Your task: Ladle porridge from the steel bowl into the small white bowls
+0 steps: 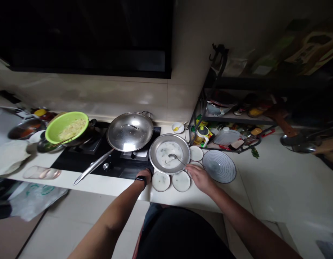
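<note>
A wide metal basin (152,158) holds a milky white liquid with dark green flecks. My right hand (200,177) is closed on the handle of a metal spoon (179,159), its bowl dipping into that liquid. Close to the basin's lower left rim is my left hand (147,175), a dark watch on its wrist; its fingers are mostly hidden, and I cannot tell whether it grips the rim. Two small round dishes of similar flecked white liquid, a left dish (161,181) and a right dish (181,181), sit in front. Another small dish (196,153) stands right of the basin.
Left of the basin, a lidded wok (130,133) rests on the black hob (74,162), its handle reaching the front. A green bowl (51,131) of pale shreds and a glass (42,172) lie further left. Right are a patterned plate (219,166) and a rack (215,119).
</note>
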Demonstrator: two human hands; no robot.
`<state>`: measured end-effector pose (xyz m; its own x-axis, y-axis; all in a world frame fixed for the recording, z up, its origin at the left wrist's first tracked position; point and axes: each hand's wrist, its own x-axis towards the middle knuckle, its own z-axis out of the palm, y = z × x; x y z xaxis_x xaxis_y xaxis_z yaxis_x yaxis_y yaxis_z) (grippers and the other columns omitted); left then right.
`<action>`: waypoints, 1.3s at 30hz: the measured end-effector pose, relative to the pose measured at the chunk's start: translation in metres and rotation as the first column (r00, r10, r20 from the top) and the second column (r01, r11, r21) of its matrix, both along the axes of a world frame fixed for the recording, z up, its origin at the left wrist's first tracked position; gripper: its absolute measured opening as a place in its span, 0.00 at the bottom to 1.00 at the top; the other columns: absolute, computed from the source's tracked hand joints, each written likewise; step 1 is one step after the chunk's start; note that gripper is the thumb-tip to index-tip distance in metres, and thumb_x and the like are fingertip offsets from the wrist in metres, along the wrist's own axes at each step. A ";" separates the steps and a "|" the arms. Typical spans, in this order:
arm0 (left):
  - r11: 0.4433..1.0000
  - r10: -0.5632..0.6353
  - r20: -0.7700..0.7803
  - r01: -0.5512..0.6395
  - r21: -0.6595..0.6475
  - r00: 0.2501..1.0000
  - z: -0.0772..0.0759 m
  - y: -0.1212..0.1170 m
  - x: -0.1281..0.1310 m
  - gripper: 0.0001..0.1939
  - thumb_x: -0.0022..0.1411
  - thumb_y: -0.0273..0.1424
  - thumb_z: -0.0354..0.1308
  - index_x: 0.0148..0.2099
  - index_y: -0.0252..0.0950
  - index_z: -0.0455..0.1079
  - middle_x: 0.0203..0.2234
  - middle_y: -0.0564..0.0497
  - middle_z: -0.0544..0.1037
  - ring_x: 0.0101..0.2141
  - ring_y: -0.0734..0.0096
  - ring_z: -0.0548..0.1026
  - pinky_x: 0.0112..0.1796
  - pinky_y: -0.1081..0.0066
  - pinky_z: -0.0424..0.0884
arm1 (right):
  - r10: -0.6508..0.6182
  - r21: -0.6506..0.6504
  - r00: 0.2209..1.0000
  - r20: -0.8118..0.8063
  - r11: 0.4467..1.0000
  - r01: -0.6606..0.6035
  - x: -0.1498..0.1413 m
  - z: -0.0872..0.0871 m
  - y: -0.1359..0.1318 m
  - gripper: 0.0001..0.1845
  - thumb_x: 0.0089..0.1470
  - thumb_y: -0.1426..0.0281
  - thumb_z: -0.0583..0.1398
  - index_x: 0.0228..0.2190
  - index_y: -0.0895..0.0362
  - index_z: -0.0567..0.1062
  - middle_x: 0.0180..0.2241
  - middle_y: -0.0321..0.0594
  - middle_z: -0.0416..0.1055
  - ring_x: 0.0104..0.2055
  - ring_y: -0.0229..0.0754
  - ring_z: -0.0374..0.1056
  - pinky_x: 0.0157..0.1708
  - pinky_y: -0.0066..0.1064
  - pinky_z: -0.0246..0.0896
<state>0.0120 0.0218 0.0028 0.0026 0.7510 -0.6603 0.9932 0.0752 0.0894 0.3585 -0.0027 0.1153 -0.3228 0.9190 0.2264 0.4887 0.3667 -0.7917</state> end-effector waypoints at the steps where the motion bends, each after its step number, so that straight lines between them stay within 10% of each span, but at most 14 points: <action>1: 1.000 -0.012 -0.006 0.012 -0.009 1.000 0.001 0.000 0.000 0.20 0.67 0.27 0.57 0.59 0.27 0.76 0.54 0.30 0.82 0.56 0.50 0.81 0.56 0.62 0.76 | 0.048 0.056 0.996 0.071 0.997 -0.052 0.006 0.002 -0.005 0.18 0.70 0.63 0.55 0.48 0.50 0.84 0.52 0.46 0.83 0.55 0.51 0.80 0.57 0.45 0.76; 6: 0.999 -0.034 -0.012 0.034 -0.029 0.999 0.005 0.002 0.001 0.21 0.68 0.26 0.55 0.60 0.24 0.75 0.55 0.27 0.81 0.57 0.49 0.80 0.56 0.61 0.76 | -0.189 0.151 0.967 0.171 0.975 0.164 0.071 0.016 -0.026 0.19 0.69 0.62 0.55 0.49 0.49 0.84 0.52 0.45 0.83 0.54 0.52 0.80 0.59 0.47 0.75; 13: 0.997 -0.037 -0.036 0.034 -0.070 0.999 0.011 0.004 0.003 0.20 0.69 0.25 0.52 0.60 0.25 0.75 0.55 0.29 0.81 0.58 0.49 0.80 0.55 0.62 0.76 | -0.641 0.001 0.752 0.154 0.761 0.649 0.169 0.003 -0.042 0.25 0.62 0.46 0.59 0.41 0.52 0.83 0.40 0.46 0.86 0.42 0.54 0.83 0.51 0.47 0.78; 18: 0.996 -0.072 -0.037 0.070 -0.055 0.997 0.011 0.003 0.002 0.21 0.70 0.26 0.53 0.60 0.25 0.75 0.55 0.28 0.81 0.58 0.49 0.80 0.56 0.62 0.76 | -0.776 -0.255 0.630 -0.025 0.615 0.747 0.181 -0.027 -0.061 0.29 0.51 0.42 0.66 0.39 0.54 0.82 0.35 0.48 0.85 0.39 0.57 0.84 0.46 0.49 0.80; 24: 0.996 -0.072 -0.055 0.069 -0.055 0.996 0.010 0.002 0.002 0.21 0.70 0.28 0.52 0.60 0.26 0.75 0.55 0.28 0.81 0.57 0.49 0.81 0.55 0.61 0.77 | -0.886 -0.574 0.252 -0.389 0.447 0.686 0.169 -0.040 -0.071 0.28 0.36 0.48 0.77 0.29 0.56 0.78 0.26 0.44 0.81 0.31 0.56 0.83 0.39 0.50 0.84; 29: 0.997 -0.067 -0.054 0.065 -0.035 0.996 0.009 0.001 0.001 0.21 0.71 0.28 0.50 0.60 0.27 0.74 0.56 0.30 0.81 0.57 0.51 0.81 0.56 0.61 0.76 | -0.854 -0.613 0.189 -0.485 0.486 0.623 0.160 -0.022 -0.060 0.29 0.29 0.51 0.80 0.26 0.56 0.77 0.24 0.42 0.80 0.29 0.54 0.83 0.35 0.45 0.84; 39: 0.997 -0.063 -0.059 0.060 -0.050 0.996 0.006 0.001 0.003 0.22 0.70 0.27 0.51 0.62 0.26 0.73 0.57 0.29 0.80 0.58 0.52 0.80 0.56 0.61 0.75 | -0.766 -0.535 0.365 -0.529 0.635 0.557 0.102 0.015 -0.013 0.28 0.39 0.50 0.79 0.31 0.57 0.78 0.31 0.45 0.82 0.31 0.57 0.84 0.36 0.48 0.84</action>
<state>0.0147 0.0227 0.0088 0.0067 0.7178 -0.6962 0.9995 0.0164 0.0265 0.4607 -0.0153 0.1306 0.5628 0.8085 -0.1723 -0.2077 -0.0635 -0.9761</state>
